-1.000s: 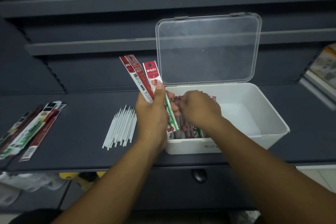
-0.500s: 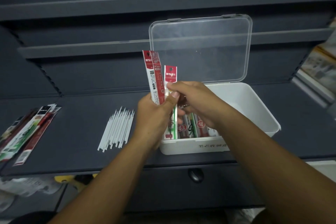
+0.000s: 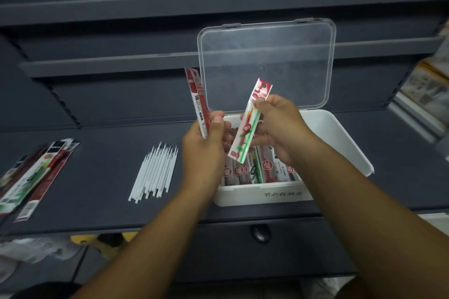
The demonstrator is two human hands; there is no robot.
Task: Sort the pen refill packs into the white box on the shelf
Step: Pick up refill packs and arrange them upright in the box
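The white box (image 3: 345, 143) stands on the dark shelf with its clear lid (image 3: 267, 63) propped upright behind it. Several refill packs (image 3: 267, 170) lie side by side in its left half. My left hand (image 3: 204, 150) grips upright red refill packs (image 3: 198, 99) just left of the box. My right hand (image 3: 279, 126) pinches a single white and green refill pack (image 3: 250, 124), tilted, above the packs in the box.
A bundle of bare white refill tubes (image 3: 155, 172) lies on the shelf left of the box. More refill packs (image 3: 34, 177) are fanned out at the far left edge. Stacked printed items (image 3: 427, 90) sit at the right. A shelf rail runs above.
My right hand has pulled the white and green pack away from the bunch in my left hand and swung it rightward over the box. The left hand keeps the red packs.
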